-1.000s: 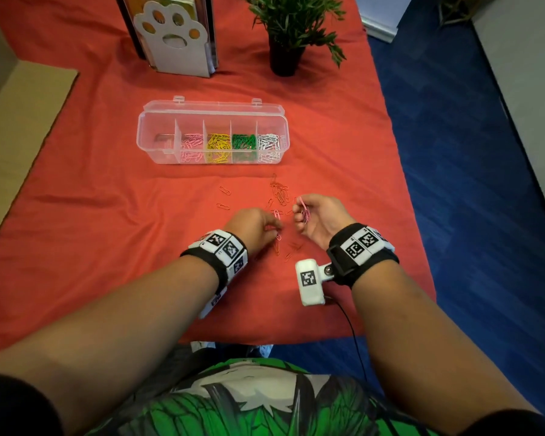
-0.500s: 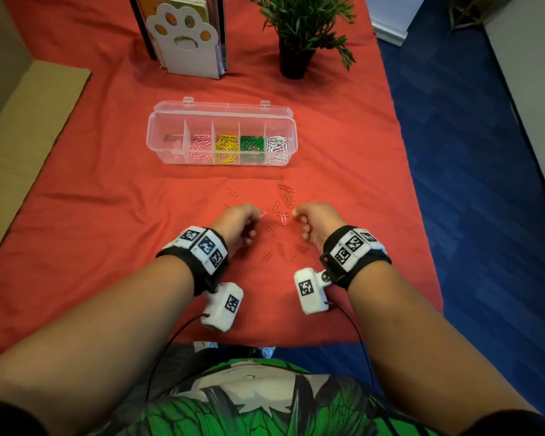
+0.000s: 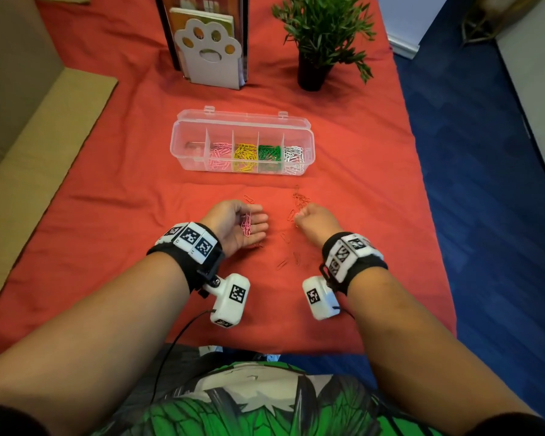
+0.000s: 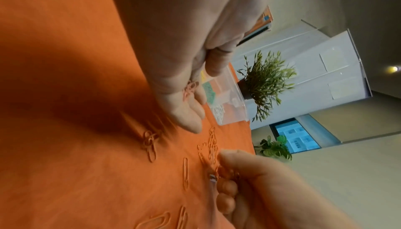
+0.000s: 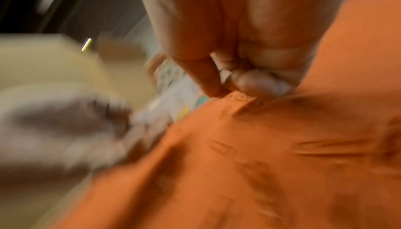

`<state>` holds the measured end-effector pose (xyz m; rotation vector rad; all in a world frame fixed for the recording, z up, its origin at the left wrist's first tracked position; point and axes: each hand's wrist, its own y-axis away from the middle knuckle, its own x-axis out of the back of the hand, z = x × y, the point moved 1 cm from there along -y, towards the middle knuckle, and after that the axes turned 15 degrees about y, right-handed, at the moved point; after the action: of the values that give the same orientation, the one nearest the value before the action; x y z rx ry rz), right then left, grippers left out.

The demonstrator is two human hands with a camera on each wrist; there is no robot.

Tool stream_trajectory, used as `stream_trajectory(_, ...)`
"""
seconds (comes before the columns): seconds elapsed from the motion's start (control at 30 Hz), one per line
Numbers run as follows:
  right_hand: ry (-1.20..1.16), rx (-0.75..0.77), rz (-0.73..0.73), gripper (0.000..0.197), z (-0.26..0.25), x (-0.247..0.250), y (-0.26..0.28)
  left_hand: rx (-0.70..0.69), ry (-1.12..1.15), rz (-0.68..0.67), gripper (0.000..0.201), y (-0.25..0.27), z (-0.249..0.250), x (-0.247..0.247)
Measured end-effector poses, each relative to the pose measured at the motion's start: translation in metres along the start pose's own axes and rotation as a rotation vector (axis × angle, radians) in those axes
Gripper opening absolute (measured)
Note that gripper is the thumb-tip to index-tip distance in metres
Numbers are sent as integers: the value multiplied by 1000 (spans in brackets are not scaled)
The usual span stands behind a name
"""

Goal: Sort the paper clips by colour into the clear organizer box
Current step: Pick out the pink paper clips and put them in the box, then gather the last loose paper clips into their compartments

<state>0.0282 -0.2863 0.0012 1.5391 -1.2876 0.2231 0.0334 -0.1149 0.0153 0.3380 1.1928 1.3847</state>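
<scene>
The clear organizer box (image 3: 183,146) lies open mid-table, with pink, yellow, green and white clips in separate compartments; what the leftmost one holds is unclear. My left hand (image 3: 258,225) rests palm up in front of it, fingers relaxed, with a few pink paper clips (image 3: 247,226) lying loose on the palm (image 4: 190,89). My right hand (image 3: 299,217) is curled knuckles-up beside it. Its thumb and fingers (image 5: 230,85) pinch an orange paper clip (image 5: 238,98) at the edge of a small orange cluster (image 3: 300,199). More orange clips (image 3: 296,258) lie scattered on the red cloth between my wrists.
A white paw-shaped bookend (image 3: 210,55) and a potted plant (image 3: 318,42) stand at the back of the table. Cardboard (image 3: 44,152) lies along the left side. The table's right edge drops to a blue floor (image 3: 485,184).
My left hand has turned palm up and now carries the pink clips that my right hand held before. My right hand has moved forward to the orange cluster and closed on it.
</scene>
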Motion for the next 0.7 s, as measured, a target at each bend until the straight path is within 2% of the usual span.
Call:
stream_trajectory(0.07, -563, -70, -114, 24, -4, 4, 6, -3, -8, 8, 27, 2, 7, 1)
stream_trajectory(0.13, -919, -94, -217, 24, -8, 8, 12, -12, -36, 11, 30, 4, 14, 1)
stream_trajectory(0.2, -1096, -97, -286, 24, -14, 11, 14, -27, -61, 13, 31, 8, 23, -1)
stream_trajectory(0.3, -1267, -133, -293, 21, -28, 14, 9, -88, -69, -11, 29, 12, 45, -3)
stream_trajectory(0.4, -1266, -130, -245, 21, -44, 15, 5, -170, -51, -40, 27, 15, 78, -8)
stream_trajectory(0.5, -1157, -125, -196, 20, -58, 20, 1, -255, -5, -24, 21, 16, 114, -14)
stream_trajectory(0.53, -1124, -115, -173, 22, -63, 21, -1, -289, 5, -15, 24, 15, 123, -15)
stream_trajectory(0.6, -1044, -80, -116, 26, -74, 24, -4, -326, 22, 17, 43, 13, 135, -17)
stream_trajectory(0.63, -987, -53, -87, 29, -80, 25, -5, -340, 25, 33, 41, 12, 139, -17)
stream_trajectory(0.7, -842, 3, -39, 34, -92, 26, -10, -338, 19, 44, 14, 7, 142, -15)
